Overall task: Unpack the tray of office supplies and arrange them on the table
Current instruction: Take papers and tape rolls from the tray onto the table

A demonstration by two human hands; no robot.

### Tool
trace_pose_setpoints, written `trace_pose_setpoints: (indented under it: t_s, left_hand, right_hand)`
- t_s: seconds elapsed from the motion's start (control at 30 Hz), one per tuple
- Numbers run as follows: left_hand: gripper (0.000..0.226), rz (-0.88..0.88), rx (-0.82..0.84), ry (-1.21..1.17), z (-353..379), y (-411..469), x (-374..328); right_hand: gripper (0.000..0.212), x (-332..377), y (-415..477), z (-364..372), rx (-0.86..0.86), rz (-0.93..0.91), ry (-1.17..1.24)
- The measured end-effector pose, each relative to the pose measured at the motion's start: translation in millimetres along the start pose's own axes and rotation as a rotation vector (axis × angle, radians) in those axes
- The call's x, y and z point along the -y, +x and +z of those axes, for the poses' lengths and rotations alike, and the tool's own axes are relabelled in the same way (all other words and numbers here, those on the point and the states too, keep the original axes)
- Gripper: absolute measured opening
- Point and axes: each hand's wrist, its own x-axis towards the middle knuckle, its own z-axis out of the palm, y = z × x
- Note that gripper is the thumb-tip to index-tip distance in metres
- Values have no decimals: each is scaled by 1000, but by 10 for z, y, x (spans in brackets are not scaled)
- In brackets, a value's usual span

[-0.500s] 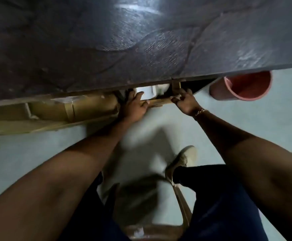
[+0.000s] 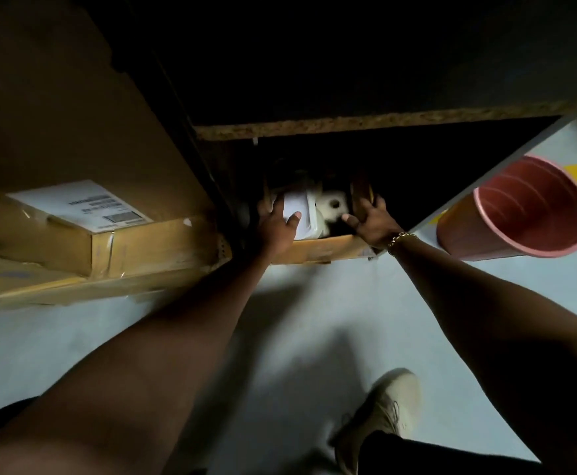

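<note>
A shallow cardboard tray (image 2: 321,248) sits on the floor in the dark space under the table (image 2: 349,123). Inside it I see a white pad or stack of paper (image 2: 297,209) and a white roll with a dark hole (image 2: 334,204); the rest of its contents are lost in shadow. My left hand (image 2: 275,226) grips the tray's left end, thumb lying over the white pad. My right hand (image 2: 371,219), with a gold bracelet at the wrist, holds the tray's right end, fingers spread over the rim.
A large taped cardboard box (image 2: 108,248) with a white shipping label lies on the floor to the left. A pink bin (image 2: 520,210) stands at the right past the table leg. My shoe (image 2: 386,409) is on the pale floor below.
The view has dropped below the table edge, so the tray's contents now show. Both hands have shifted from the tray's front rim to its two ends.
</note>
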Motion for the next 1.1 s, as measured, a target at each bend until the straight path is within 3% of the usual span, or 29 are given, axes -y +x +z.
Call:
trace_pose_setpoints:
  t_s: [0.3,0.57,0.83,1.1]
  left_hand:
    - [71,-12,-85,-7,204,145,144]
    - [77,-12,15,27,203,-574,306]
    - [63,-122,97,68,331,-1683,488]
    - [64,-201,237,48,602,-2226,749]
  right_hand:
    - [81,-141,185,58,-39,-29,82]
    - [107,-307,-416,231,26,-6,118]
    - [98,-594,-1551,602,26,38,89]
    - [90,-727,-2148,960,66,174,181]
